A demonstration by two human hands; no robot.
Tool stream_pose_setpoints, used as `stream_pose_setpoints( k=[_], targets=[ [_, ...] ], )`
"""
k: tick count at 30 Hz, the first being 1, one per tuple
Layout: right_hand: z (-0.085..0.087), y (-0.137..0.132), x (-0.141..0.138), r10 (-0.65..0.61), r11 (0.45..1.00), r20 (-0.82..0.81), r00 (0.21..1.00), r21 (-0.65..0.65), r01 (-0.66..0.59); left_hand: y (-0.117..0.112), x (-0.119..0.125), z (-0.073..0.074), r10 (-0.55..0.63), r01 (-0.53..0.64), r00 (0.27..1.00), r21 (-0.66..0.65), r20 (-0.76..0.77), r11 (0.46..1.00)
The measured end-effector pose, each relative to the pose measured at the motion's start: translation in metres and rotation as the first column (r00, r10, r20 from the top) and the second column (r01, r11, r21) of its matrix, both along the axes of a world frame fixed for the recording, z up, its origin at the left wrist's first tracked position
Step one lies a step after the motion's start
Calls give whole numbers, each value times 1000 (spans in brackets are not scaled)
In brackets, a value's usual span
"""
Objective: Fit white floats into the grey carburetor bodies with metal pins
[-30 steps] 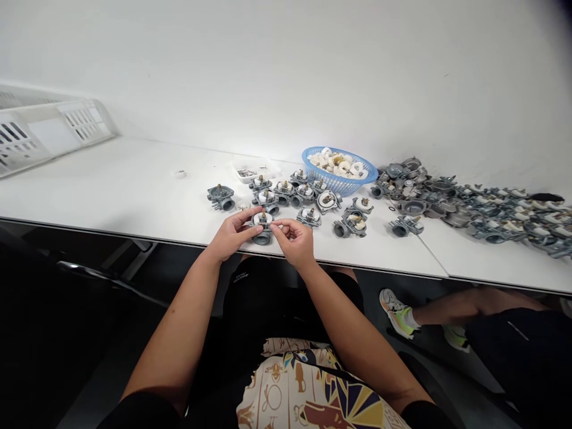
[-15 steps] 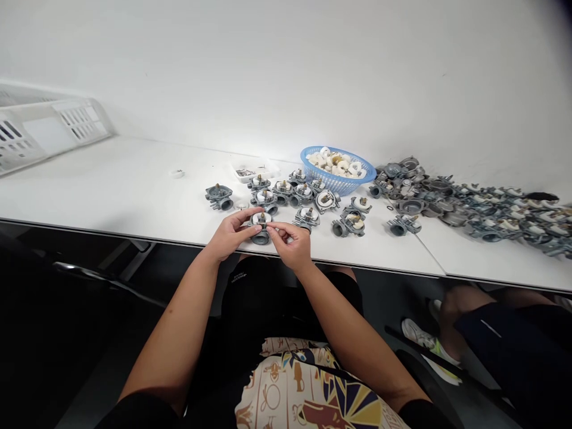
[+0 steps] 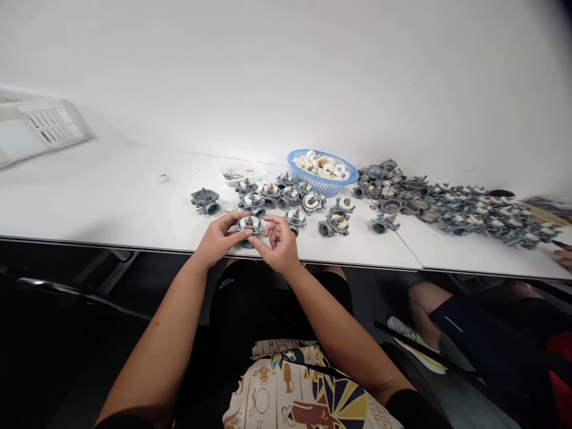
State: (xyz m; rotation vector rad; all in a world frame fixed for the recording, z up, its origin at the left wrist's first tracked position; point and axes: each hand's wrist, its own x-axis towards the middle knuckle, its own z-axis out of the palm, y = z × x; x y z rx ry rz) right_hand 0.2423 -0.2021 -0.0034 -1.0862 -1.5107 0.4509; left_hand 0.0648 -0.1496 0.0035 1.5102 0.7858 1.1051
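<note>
A grey metal carburetor [image 3: 249,223] with a white float sits near the table's front edge. Around its left side my left hand [image 3: 218,239] is closed, fingers behind and thumb in front. My right hand [image 3: 280,243] is at its right side; the thumb reaches the carburetor's front edge while the forefinger stands apart, with nothing visible between them. Several similar carburetors [image 3: 290,195] with white floats stand just behind. Another carburetor body [image 3: 204,201] without a visible float is to the left.
Behind stands a blue basket [image 3: 329,186] of white floats, beside a clear tray [image 3: 257,173] of small parts. Carburetor parts [image 3: 388,185] are piled to the right. A white crate [image 3: 49,125] is at far left. Another person's hand [image 3: 565,256] shows at the right edge.
My right forefinger has lifted from the carburetor and spread away from the thumb. The left hand keeps its hold. The view has swung right, bringing another person's hand into sight.
</note>
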Motion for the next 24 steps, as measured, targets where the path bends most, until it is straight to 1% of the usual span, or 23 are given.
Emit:
stream_pose_setpoints(
  k=[3,6,8,10,13,18,21,24],
  targets=[
    [1,-1,-1,19,999,24,1000,-43,-18,-3,0,3,18,-18,1000,-47,8,999],
    [2,-1,-1,14,994,60,998,-109,-8,-4,0,6,38,-38,999,-46,-14,998],
    [2,-1,0,15,988,84,996,-153,-2,-4,-1,6,31,-32,999,-53,-13,998],
    [3,-1,1,46,980,112,993,-196,-23,-5,-1,6,19,-19,1000,-66,-5,998],
    [7,0,2,101,961,142,985,-270,-59,-6,-1,5,4,-3,1000,-81,5,997],
    [19,0,3,170,914,172,970,-396,-90,-5,-4,3,-27,28,999,-78,22,997],
    [23,0,4,205,896,184,961,-430,-109,-3,-6,0,-56,57,998,-75,24,996],
    [25,0,4,197,894,184,963,-436,-99,-2,-7,-1,-81,81,997,-72,6,994]
  ],
)
